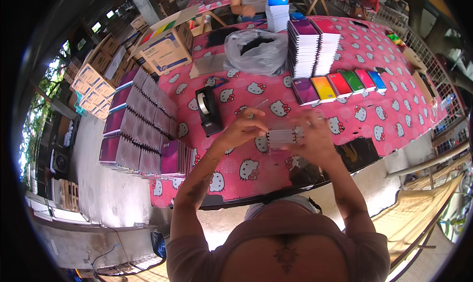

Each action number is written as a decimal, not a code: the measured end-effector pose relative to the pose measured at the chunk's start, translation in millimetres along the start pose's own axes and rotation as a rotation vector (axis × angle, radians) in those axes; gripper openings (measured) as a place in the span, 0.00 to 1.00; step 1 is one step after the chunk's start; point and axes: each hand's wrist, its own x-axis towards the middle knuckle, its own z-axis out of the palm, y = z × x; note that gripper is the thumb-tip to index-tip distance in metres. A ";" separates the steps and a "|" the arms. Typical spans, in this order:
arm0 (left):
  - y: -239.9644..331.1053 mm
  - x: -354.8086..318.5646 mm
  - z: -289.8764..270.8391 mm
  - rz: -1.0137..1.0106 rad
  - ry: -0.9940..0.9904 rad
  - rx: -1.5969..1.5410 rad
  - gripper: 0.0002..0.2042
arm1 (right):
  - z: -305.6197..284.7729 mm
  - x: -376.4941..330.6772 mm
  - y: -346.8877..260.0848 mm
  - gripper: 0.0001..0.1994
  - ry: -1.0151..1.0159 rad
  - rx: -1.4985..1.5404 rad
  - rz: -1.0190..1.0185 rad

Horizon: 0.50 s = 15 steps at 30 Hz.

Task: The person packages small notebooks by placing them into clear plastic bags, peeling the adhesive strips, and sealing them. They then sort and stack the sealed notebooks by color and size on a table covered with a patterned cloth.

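A small stack of spiral notebooks [282,138] lies edge-up on the table in front of me, white page edges showing. Something clear, like thin plastic, seems to be around it. At its left side is my left hand [242,128], fingers curved and apart, the fingertips close to the stack. On the other side my right hand [313,138] is smeared by motion, so its grip and any contact are unclear. A black tape dispenser [207,110] with a roll of tape stands left of my left hand.
Tall purple notebook stacks [135,127] line the left edge. Ahead are a crumpled plastic bag [256,50], two tall notebook piles [314,48] and a row of coloured notebooks [340,85]. A cardboard box [167,48] stands back left; another person's hand [249,10] is across the table.
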 end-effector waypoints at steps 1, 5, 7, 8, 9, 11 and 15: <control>2.7 2.3 2.2 -0.029 -0.001 -0.044 0.07 | 6.1 -14.2 21.6 0.27 -0.028 0.153 0.062; 15.7 30.4 19.2 0.132 -0.029 0.232 0.06 | 55.3 -54.8 62.9 0.30 -0.169 0.323 -0.054; 18.8 43.1 33.7 0.219 -0.032 0.334 0.05 | 68.3 -53.6 58.7 0.30 -0.217 0.273 -0.161; 20.4 48.4 38.1 0.265 -0.033 0.387 0.05 | 72.9 -50.9 60.8 0.30 -0.222 0.288 -0.153; 15.9 48.4 41.1 0.262 -0.041 0.421 0.07 | 75.3 -48.4 60.6 0.30 -0.229 0.305 -0.149; 6.9 46.4 48.1 0.254 -0.057 0.491 0.12 | 77.5 -48.5 58.9 0.28 -0.210 0.343 -0.152; 8.1 51.8 70.1 0.054 0.225 0.288 0.28 | 96.3 -55.4 79.2 0.24 -0.150 0.695 -0.178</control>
